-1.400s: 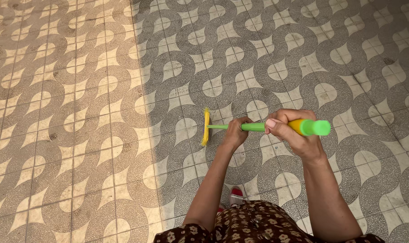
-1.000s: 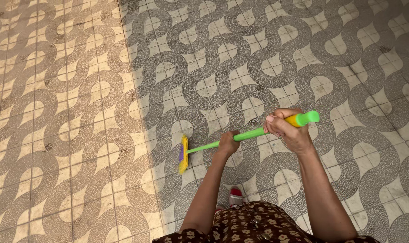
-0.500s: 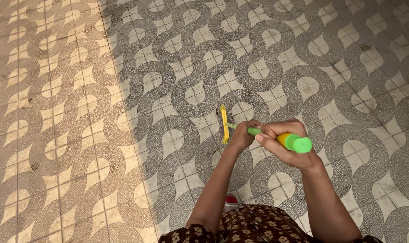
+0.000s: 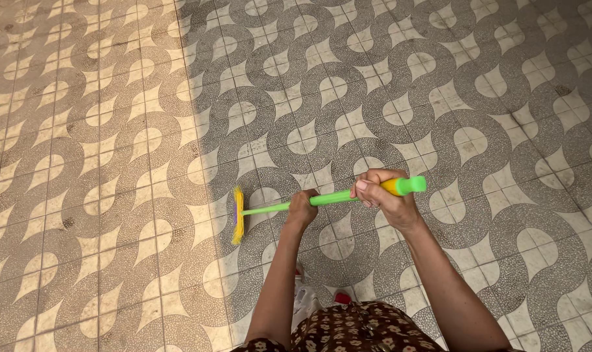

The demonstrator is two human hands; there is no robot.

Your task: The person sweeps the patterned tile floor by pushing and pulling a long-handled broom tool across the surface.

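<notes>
I hold a broom with a bright green handle (image 4: 276,207), a yellow grip band near its top end and a yellow-bristled head (image 4: 237,215) with a purple base. My left hand (image 4: 302,208) grips the middle of the handle. My right hand (image 4: 382,195) is closed around the upper end by the yellow band. The broom head rests on the patterned tile floor (image 4: 439,98), at the edge between the shaded and the sunlit part.
The floor is grey and cream tile with a wavy leaf pattern; its left part (image 4: 81,163) lies in sunlight. My brown flowered garment (image 4: 361,329) fills the bottom edge, with a red and white shoe (image 4: 306,296) showing below my arms.
The broom head has swung out to the left and lower on the floor, toward the sunlit edge. Both hands kept their hold and shifted slightly left.
</notes>
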